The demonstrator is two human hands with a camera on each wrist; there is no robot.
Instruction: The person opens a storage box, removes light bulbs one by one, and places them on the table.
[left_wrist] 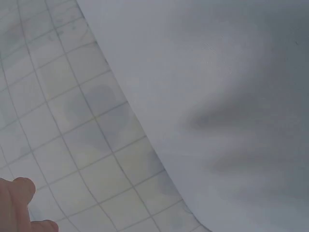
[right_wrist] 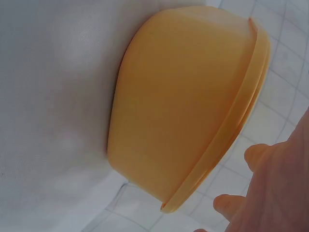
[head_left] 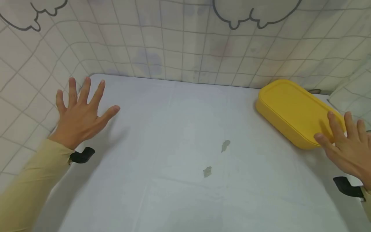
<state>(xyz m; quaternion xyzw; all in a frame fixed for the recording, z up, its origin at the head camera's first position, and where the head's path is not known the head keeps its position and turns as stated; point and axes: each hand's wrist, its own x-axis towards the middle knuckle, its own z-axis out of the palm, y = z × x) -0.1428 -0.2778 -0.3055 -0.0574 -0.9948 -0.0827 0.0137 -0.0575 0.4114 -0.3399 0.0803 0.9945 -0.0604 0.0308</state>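
Observation:
A yellow lidded box (head_left: 295,111), long with rounded corners, stands on the white table at the back right; the right wrist view shows its side wall (right_wrist: 174,96) and lid rim. My right hand (head_left: 349,148) is spread beside its near right end, with the thumb and fingertips overlapping the lid in the head view. In the right wrist view those fingers (right_wrist: 231,205) show apart from the rim. On the far left my left hand (head_left: 81,117) hovers with spread fingers over the table's left edge, holding nothing; its shadow falls on the tabletop.
The white tabletop (head_left: 179,129) has two small grey patches (head_left: 207,171) near its middle. A grid-patterned curtain (head_left: 179,42) hangs along the back and left sides. Behind the box, a small dark object (head_left: 314,91) lies at the back edge. Black bands sit at both wrists.

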